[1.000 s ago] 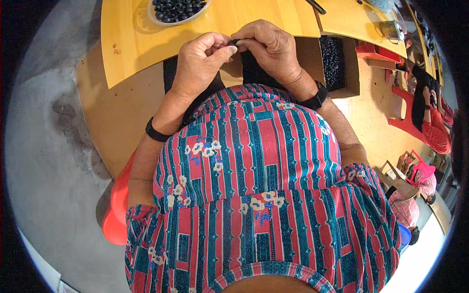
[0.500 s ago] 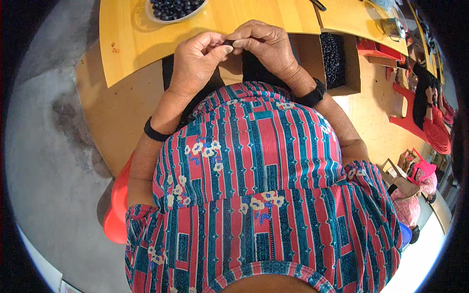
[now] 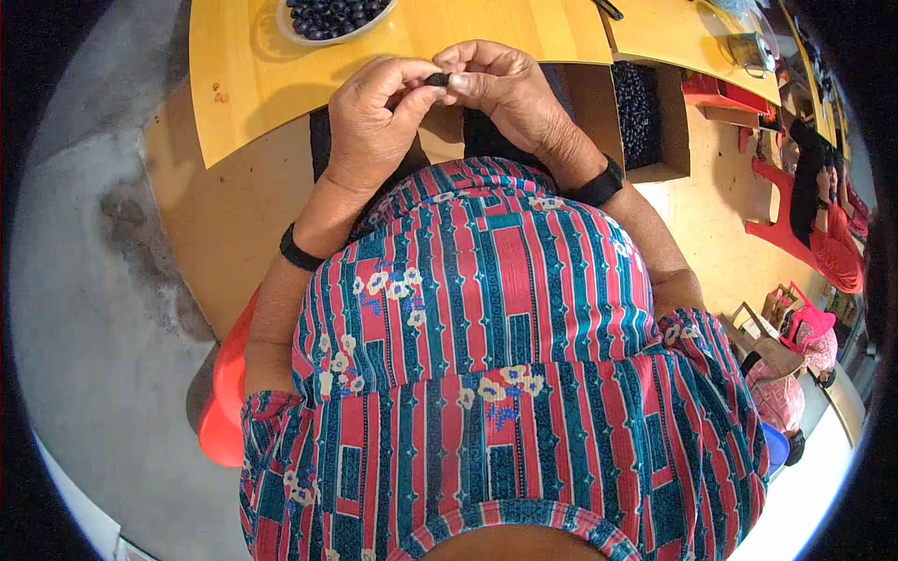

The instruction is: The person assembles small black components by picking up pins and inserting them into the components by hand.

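Between my hands, just in front of the table's near edge, is a small dark piece (image 3: 437, 79), short and rounded; its exact kind cannot be made out. My left hand (image 3: 376, 120) pinches it between thumb and fingers. The thumb and fingertips of my right hand (image 3: 510, 95) close on its right end. Beyond my left hand, a pale bowl (image 3: 318, 39) on the table holds many shiny dark round pieces (image 3: 339, 13). Right of my right hand, a cardboard box (image 3: 675, 140) is filled with small dark pieces (image 3: 638, 112).
The yellow wooden table (image 3: 262, 93) spans the far side, with a second tabletop (image 3: 669, 35) to its right bearing a metal cup (image 3: 751, 51). Red trays (image 3: 720, 95) sit beneath that one. A red chair (image 3: 229, 402) is under me; other people sit at the far right.
The dark piece shows more plainly between my fingertips. My right fingers have lifted and shifted slightly, and my left wrist has moved a little to the right.
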A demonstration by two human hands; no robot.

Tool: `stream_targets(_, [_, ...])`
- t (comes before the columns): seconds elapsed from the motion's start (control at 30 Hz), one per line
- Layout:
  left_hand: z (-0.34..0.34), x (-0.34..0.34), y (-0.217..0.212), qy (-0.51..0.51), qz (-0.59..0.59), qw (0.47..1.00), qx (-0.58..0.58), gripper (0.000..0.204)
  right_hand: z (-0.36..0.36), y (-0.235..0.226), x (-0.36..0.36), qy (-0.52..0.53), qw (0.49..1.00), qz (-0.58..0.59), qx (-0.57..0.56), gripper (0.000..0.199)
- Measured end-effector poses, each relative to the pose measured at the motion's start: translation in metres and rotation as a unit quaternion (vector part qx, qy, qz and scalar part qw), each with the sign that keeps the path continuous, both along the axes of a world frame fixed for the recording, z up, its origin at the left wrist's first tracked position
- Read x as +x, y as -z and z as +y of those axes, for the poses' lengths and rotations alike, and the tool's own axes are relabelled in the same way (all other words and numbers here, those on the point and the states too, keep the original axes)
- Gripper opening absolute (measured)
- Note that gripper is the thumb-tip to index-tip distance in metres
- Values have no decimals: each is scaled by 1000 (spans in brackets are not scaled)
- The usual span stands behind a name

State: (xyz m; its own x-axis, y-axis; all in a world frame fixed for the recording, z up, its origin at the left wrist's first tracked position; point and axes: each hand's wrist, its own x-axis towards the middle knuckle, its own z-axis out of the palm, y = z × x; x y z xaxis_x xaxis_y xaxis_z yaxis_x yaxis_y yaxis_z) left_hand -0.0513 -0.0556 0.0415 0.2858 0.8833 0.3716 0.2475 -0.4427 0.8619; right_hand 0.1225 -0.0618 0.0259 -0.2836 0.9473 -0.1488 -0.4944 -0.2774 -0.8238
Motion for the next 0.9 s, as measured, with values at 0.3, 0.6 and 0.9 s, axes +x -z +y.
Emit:
stream_targets(0.3, [2, -3, -2, -14, 39, 998, 57, 18, 1, 1, 9, -164, 984, 61, -16, 32])
stream_targets(0.6, [3, -4, 2, -2, 24, 999, 32, 17, -3, -5, 3, -129, 991, -24, 38, 31])
stream_targets(0.9, [-3, -3, 8, 73, -160, 970, -167, 36, -11, -15, -2, -34, 958, -234, 161, 23])
